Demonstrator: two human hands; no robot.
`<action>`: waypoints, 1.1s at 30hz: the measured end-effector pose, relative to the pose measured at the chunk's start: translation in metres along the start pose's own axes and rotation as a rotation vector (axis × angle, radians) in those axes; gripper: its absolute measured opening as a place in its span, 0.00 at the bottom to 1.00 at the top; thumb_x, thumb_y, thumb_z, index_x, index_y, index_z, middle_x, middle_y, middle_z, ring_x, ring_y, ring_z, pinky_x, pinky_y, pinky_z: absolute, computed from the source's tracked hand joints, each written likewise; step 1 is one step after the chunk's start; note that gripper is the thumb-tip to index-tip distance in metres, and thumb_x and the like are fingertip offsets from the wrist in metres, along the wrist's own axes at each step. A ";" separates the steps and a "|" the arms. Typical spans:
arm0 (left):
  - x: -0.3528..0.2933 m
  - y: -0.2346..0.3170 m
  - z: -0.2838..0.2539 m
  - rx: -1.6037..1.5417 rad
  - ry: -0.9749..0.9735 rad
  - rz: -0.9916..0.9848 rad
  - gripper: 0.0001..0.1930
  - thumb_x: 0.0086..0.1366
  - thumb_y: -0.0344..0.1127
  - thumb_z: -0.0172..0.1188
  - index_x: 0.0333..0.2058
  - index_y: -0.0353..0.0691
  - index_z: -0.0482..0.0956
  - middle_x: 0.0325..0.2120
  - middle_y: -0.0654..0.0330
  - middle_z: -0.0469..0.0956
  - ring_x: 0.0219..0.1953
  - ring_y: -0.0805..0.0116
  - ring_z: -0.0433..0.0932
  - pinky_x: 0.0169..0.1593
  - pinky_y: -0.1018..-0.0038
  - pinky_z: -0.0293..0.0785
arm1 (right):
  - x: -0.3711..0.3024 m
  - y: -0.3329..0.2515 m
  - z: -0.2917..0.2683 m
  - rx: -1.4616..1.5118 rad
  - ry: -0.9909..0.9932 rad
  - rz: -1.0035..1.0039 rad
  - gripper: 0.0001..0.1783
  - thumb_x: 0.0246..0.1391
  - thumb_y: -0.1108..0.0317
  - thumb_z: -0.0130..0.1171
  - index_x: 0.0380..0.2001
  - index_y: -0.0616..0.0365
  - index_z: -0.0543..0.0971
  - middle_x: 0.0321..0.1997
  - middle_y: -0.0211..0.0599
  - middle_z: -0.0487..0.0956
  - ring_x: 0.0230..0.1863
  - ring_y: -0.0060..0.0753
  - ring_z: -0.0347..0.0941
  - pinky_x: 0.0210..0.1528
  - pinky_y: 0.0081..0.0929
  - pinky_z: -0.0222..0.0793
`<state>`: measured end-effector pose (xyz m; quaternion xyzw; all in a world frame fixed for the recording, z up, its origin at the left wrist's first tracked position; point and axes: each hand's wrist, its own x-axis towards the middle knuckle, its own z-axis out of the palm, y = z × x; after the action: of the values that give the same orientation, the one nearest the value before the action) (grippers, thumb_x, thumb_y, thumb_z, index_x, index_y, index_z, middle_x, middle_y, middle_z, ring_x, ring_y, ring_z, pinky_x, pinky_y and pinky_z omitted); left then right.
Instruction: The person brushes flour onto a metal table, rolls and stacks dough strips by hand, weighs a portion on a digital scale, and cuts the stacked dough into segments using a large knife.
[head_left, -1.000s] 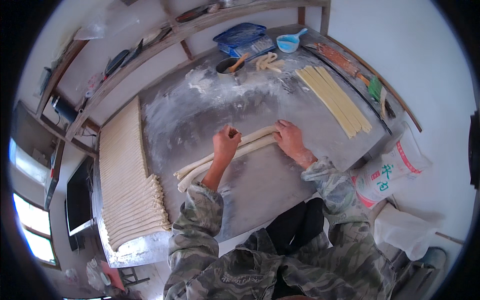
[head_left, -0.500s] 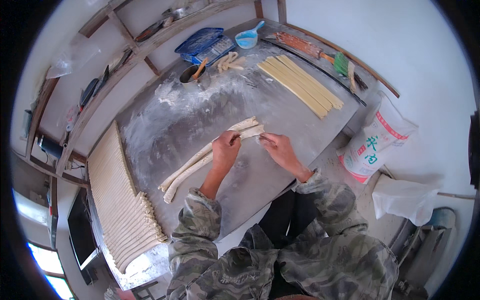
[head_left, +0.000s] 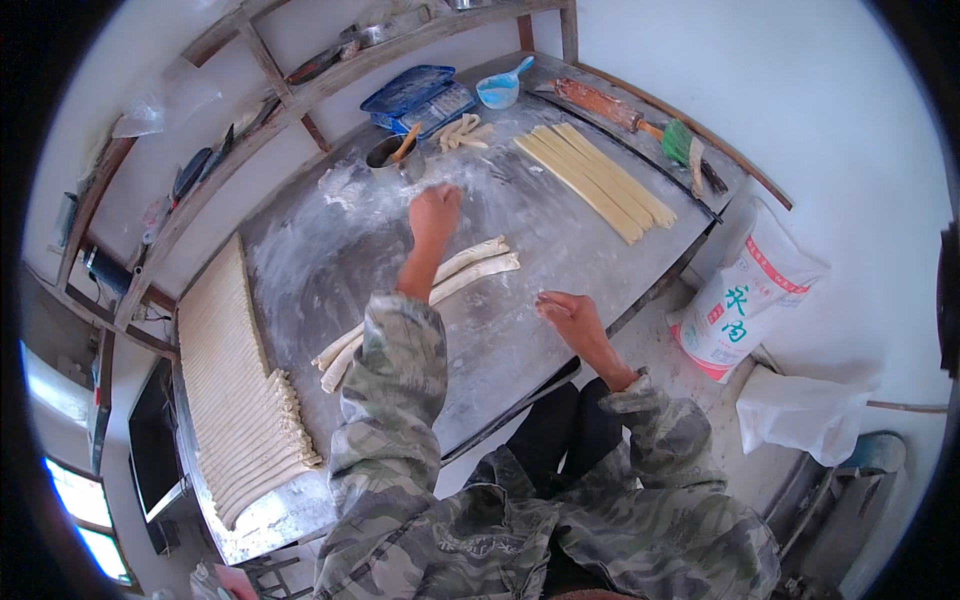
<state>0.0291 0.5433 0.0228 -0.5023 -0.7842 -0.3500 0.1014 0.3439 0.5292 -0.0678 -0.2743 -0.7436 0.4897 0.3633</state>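
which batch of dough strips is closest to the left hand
The pair of long dough strips mid-table, passing under the left hand and forearm; the yellowish strips and the stacked rows lie farther off.

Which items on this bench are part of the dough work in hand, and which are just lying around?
In play:
left hand, reaching over the floured table
right hand
two long dough strips
flour pile

Lying about:
finished dough rows
yellow strips
rolling pin
blue scoop
blue tray
brush
sack
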 end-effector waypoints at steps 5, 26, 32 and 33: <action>-0.091 -0.040 0.026 0.082 -0.215 0.081 0.22 0.56 0.48 0.69 0.45 0.42 0.83 0.46 0.52 0.80 0.46 0.47 0.81 0.47 0.57 0.77 | 0.012 -0.006 -0.011 -0.182 -0.072 -0.112 0.20 0.54 0.64 0.63 0.46 0.66 0.81 0.41 0.55 0.83 0.44 0.55 0.81 0.48 0.39 0.75; -0.106 -0.042 0.061 -0.008 -0.216 0.070 0.18 0.50 0.39 0.71 0.40 0.44 0.82 0.39 0.53 0.77 0.47 0.47 0.77 0.48 0.56 0.76 | 0.179 0.025 0.066 -0.662 -0.543 -0.444 0.19 0.42 0.66 0.68 0.41 0.55 0.82 0.40 0.42 0.78 0.44 0.50 0.76 0.47 0.43 0.73; -0.130 -0.063 0.026 -0.051 -0.153 0.083 0.23 0.52 0.40 0.72 0.46 0.41 0.82 0.41 0.52 0.78 0.48 0.49 0.76 0.51 0.56 0.75 | 0.180 0.024 0.063 -0.559 -0.583 -0.467 0.21 0.45 0.63 0.66 0.45 0.56 0.83 0.41 0.45 0.79 0.45 0.52 0.76 0.48 0.44 0.73; -0.138 -0.073 0.016 -0.033 -0.148 0.071 0.23 0.52 0.41 0.72 0.46 0.40 0.82 0.41 0.52 0.78 0.48 0.49 0.76 0.51 0.57 0.75 | 0.182 0.028 0.060 -0.537 -0.582 -0.474 0.22 0.45 0.63 0.66 0.45 0.56 0.82 0.41 0.45 0.79 0.45 0.52 0.76 0.48 0.44 0.73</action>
<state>0.0352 0.4364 -0.0921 -0.5558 -0.7653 -0.3211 0.0473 0.1900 0.6465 -0.0598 -0.0321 -0.9574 0.2400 0.1572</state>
